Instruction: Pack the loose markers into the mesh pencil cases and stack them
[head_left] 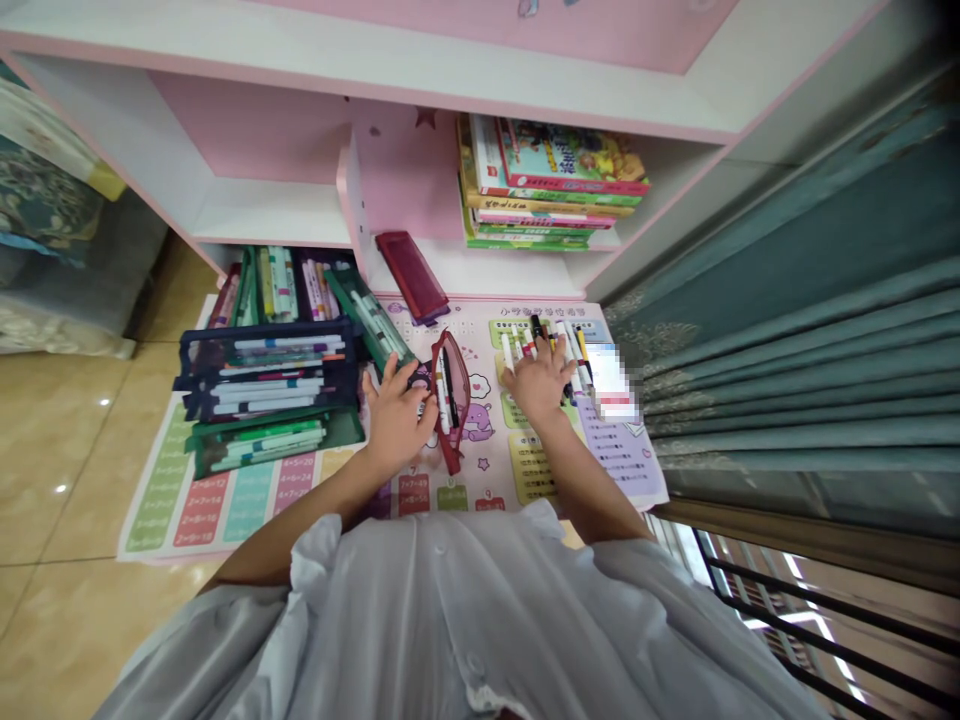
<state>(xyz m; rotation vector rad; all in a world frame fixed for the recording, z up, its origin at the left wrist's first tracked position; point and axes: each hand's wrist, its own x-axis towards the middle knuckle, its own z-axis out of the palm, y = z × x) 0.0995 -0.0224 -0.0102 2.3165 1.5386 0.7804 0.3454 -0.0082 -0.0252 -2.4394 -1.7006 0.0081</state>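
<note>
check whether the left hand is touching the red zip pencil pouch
Touching: the head view shows the left hand pressed against the left edge of the open red zip pencil pouch.

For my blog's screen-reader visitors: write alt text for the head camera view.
A person's left hand touches an open red zip pencil case of markers on a pink mat, while the right hand rests on loose markers; open dark pen cases lie to the left.

Open red pencil case (460,385), markers (446,400) inside
</note>
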